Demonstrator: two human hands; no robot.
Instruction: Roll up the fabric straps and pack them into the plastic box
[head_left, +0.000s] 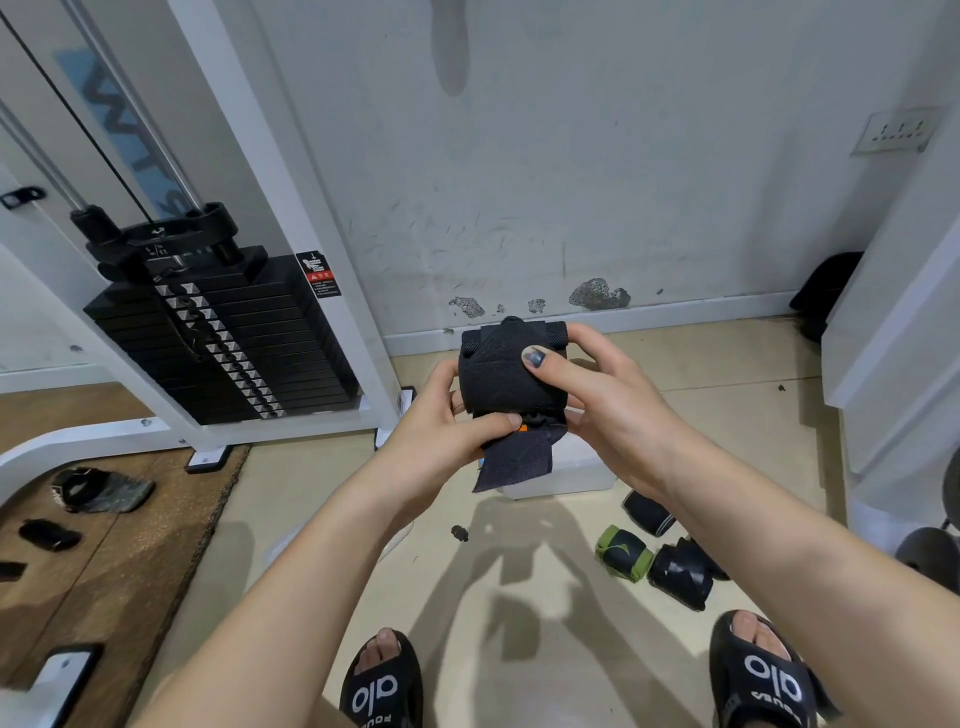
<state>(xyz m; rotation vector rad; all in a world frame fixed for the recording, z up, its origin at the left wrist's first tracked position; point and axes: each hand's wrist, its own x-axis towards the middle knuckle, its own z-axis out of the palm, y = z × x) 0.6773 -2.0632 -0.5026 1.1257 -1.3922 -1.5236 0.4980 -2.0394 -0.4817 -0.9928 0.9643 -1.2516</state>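
While gripped — strap (501, 376), both hands (519, 410).

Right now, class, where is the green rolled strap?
In the head view the green rolled strap lies on the floor at lower right, just left of a black rolled strap and ahead of the right sandal.

A white wall (597, 182) runs across the back, scuffed low down, with paint chipped away just above the white skirting board (675, 312). A socket plate (894, 132) is mounted on it at upper right. At left stands a white-framed cable machine (270, 218) holding a black weight stack (223, 338). The floor (519, 597) is pale beige, meeting a brown wood-look mat (104, 561) at left.
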